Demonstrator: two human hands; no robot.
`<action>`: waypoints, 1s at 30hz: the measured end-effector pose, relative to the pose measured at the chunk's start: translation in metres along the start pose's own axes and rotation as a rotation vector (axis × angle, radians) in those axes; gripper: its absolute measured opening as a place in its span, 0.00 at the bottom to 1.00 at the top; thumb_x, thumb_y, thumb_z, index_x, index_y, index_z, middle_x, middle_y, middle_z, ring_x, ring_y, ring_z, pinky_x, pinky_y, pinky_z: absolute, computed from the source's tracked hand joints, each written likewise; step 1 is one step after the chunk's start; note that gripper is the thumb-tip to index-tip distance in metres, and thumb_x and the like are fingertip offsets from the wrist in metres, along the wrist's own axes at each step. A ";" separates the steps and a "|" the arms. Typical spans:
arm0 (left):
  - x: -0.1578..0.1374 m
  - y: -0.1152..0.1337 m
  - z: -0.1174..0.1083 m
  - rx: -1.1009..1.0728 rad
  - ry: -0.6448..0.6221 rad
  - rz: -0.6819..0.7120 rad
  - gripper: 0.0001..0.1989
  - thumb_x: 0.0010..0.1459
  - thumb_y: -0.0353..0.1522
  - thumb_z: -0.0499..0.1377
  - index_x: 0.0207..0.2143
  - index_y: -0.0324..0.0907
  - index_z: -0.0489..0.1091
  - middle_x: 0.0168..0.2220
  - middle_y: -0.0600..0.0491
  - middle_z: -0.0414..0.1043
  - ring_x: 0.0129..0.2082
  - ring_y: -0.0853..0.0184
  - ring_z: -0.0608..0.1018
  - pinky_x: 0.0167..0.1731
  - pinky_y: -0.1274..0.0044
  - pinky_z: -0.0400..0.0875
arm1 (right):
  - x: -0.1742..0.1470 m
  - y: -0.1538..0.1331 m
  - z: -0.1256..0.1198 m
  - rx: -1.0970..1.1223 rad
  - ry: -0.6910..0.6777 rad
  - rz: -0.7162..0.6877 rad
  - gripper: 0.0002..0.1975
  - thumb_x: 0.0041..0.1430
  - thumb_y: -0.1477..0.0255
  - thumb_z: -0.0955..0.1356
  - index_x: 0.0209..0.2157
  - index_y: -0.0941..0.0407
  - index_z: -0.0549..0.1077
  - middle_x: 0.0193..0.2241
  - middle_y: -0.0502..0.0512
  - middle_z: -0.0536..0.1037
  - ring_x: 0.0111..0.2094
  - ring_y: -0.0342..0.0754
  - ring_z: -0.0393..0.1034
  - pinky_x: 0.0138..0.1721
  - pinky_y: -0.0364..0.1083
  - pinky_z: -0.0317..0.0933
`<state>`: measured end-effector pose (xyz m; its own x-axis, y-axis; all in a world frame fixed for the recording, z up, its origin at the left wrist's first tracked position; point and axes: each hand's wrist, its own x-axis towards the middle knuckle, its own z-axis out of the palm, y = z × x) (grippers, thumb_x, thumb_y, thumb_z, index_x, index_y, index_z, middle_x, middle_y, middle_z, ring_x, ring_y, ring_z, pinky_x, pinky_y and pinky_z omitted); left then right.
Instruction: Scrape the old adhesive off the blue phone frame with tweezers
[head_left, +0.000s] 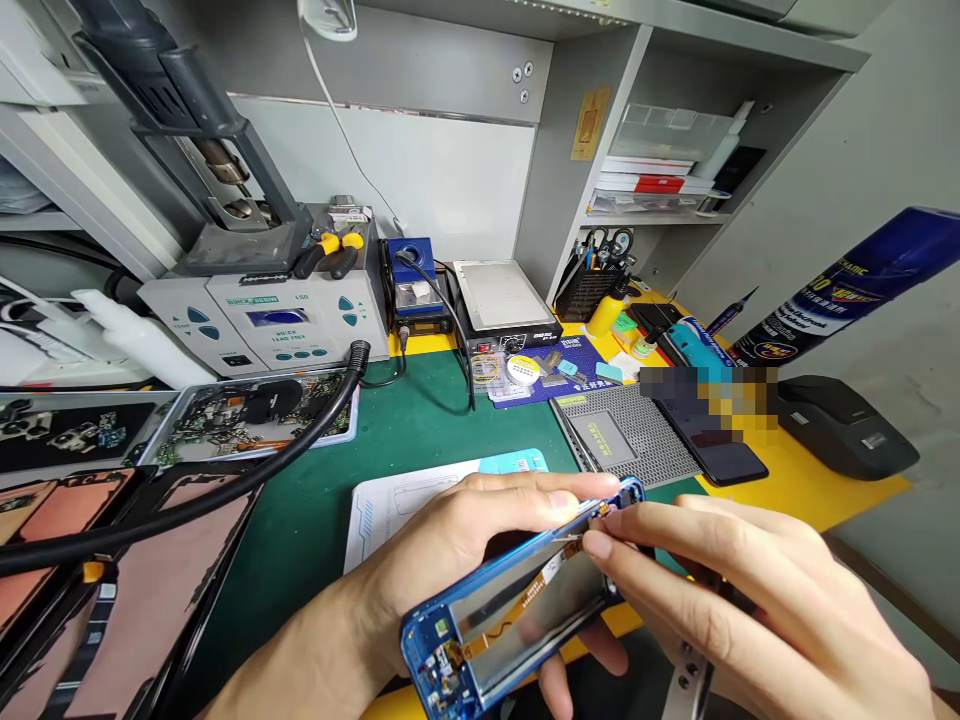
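Observation:
A blue phone frame [510, 610] lies tilted in my left hand [450, 540], the thumb along its upper edge and the fingertips curled beneath. An orange flex cable [525, 603] runs lengthwise across its silvery inside, up to the far right end. At that end, the thumb and forefinger of my right hand [750, 600] pinch closely together by the cable's end; what sits between them is too small to make out. Beneath the right palm shows a metal strip with round holes [686, 675], like a tweezers handle; I cannot tell how it is held.
A black hose [300, 450] arches from the hot-air station [274, 315] over phone panels [180, 580] on the left. Under my left hand lies a white-and-blue mat [405, 500]. A dark phone [712, 440] lies beside a perforated metal plate [637, 430]; a spray can [847, 285] stands right.

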<state>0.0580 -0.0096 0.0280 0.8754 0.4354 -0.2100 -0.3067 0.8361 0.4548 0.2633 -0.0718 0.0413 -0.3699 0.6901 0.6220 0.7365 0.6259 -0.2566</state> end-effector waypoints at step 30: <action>0.003 0.002 -0.003 -0.043 -0.080 -0.104 0.24 0.69 0.33 0.47 0.63 0.44 0.69 0.38 0.44 0.83 0.38 0.60 0.86 0.38 0.74 0.79 | 0.030 0.015 -0.023 -0.082 -0.342 -0.219 0.20 0.57 0.84 0.67 0.48 0.54 0.75 0.36 0.57 0.76 0.28 0.47 0.69 0.25 0.45 0.59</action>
<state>0.0584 -0.0054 0.0258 0.9298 0.3188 -0.1841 -0.2266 0.8897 0.3965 0.2763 -0.0507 0.0731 -0.6797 0.6332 0.3703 0.6567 0.7501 -0.0773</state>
